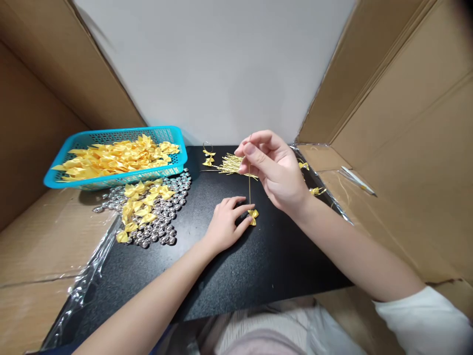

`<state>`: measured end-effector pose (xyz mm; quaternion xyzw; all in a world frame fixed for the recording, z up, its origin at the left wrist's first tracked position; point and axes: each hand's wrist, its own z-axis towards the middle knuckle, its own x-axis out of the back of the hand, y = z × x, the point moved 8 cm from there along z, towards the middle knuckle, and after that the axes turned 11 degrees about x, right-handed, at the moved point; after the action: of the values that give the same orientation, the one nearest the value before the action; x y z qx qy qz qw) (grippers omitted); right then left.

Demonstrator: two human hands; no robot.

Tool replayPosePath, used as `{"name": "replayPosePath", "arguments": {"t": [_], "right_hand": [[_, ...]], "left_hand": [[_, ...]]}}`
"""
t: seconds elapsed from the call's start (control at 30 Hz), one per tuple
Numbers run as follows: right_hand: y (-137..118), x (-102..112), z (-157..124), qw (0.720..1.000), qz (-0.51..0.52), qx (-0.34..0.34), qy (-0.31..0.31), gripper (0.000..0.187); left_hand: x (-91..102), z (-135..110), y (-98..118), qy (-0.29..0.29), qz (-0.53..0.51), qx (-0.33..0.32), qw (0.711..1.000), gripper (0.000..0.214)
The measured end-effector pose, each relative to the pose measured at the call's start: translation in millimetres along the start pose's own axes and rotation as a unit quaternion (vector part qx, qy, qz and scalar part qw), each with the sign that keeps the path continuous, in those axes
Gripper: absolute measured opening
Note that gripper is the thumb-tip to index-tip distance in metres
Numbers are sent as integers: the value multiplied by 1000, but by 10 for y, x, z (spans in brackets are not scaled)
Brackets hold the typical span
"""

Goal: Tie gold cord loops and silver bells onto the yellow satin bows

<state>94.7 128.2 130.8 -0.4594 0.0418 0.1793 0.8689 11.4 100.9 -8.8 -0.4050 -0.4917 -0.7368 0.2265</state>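
My right hand [275,165], raised over the table, pinches the upper part of a thin gold cord [249,190] between thumb and fingers. The cord runs straight down to a small yellow ribbon bow [253,217] at the table top. My left hand [229,222] rests low on the black surface, thumb and index finger closed on the bow's left side. Behind my hands lies a bundle of gold cords [231,163], partly hidden by my right hand.
A blue basket [181,143] full of yellow bows stands at back left. Before it, silver bells [172,240] and loose bows [144,204] lie piled. A looped cord with bows [209,158] is at the back; a white-handled tool [356,180] lies right. Cardboard walls flank the black table [240,281].
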Motion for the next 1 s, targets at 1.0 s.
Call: {"name": "replayPosePath", "arguments": {"t": [1.0], "right_hand": [[-168, 430, -253, 994, 47, -34, 95, 21]], "left_hand": [[8, -21, 14, -62, 7, 33, 997, 26]]}}
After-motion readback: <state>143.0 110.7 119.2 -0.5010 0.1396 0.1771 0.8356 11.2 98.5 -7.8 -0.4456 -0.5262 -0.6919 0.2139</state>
